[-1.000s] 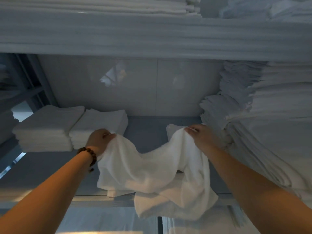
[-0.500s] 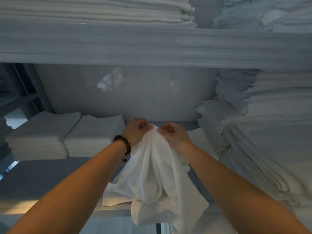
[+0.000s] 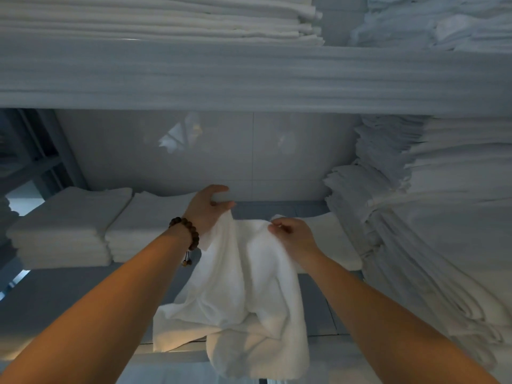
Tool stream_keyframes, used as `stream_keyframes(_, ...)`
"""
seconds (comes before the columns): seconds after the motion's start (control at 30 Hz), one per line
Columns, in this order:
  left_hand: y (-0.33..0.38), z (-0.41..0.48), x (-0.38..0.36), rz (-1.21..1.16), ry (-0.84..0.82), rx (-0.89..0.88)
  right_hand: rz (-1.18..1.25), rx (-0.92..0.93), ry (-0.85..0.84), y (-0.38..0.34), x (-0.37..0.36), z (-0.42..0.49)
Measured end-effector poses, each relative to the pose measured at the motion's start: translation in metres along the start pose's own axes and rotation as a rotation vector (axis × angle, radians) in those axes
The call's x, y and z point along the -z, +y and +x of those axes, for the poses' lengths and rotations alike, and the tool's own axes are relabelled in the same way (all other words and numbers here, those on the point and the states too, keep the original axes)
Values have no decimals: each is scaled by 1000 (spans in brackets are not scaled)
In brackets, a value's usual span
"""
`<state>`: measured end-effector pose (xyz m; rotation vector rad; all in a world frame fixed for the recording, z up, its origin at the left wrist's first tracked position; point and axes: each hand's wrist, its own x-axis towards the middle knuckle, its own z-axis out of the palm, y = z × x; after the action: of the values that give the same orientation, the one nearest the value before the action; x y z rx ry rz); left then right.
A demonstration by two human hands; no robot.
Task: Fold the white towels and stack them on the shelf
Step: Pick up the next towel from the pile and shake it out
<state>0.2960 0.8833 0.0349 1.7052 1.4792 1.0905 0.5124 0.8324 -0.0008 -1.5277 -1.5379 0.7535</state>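
A white towel [image 3: 243, 300] hangs doubled over the front edge of the grey shelf [image 3: 69, 295], its lower part bunched below the edge. My left hand [image 3: 207, 209], with a bead bracelet on the wrist, pinches the towel's upper left corner. My right hand [image 3: 293, 236] pinches the upper edge a short way to the right. Two neat stacks of folded white towels [image 3: 116, 228] stand side by side at the shelf's left. One folded towel [image 3: 332, 239] lies flat behind my right hand.
A tall, slumping pile of white linen [image 3: 429, 217] fills the shelf's right side. The upper shelf [image 3: 249, 76] overhangs close above and carries more folded towels [image 3: 166, 18]. A glossy tiled wall [image 3: 221, 151] closes the back. Metal frame bars [image 3: 33, 151] stand at the left.
My hands came together from a wide spread, folding the towel in half, and have now parted slightly. The left hand rose a little with its corner.
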Motion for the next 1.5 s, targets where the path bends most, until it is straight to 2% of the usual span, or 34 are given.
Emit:
stream_keyframes(0.17,18,-11,-5,84,-297,-171,78,107,-124,-43,-10,14)
stream_keyframes(0.27,23,-8,1,176,-303,-184,75,168,-60,-57,-19,18)
stream_keyframes(0.5,24,-6,21,340,-424,-243,218,44,12,-58,-41,14)
stream_keyframes(0.63,12,-4,32,226,-250,-240,240,76,-67,-62,-43,16)
stream_keyframes(0.8,-9,12,68,165,8,-125,-98,89,-245,-42,-36,16)
stream_keyframes(0.9,-25,20,93,80,168,-45,-227,51,-240,-26,-33,12)
stream_keyframes(0.97,-34,20,103,62,194,-9,-228,38,-180,-23,-32,13)
stream_keyframes(1.07,-40,12,105,44,80,-9,-122,14,-114,-40,-36,17)
stream_keyframes(1.17,-35,1,98,26,-115,-39,-87,65,-160,-71,-53,22)
stream_keyframes(1.3,-19,-10,78,215,-370,-137,-61,189,-219,-101,-76,21)
stream_keyframes(1.4,-14,-12,73,208,-352,-147,-30,214,-213,-109,-80,20)
stream_keyframes(1.5,-19,-10,83,196,-286,-123,23,161,-246,-104,-70,20)
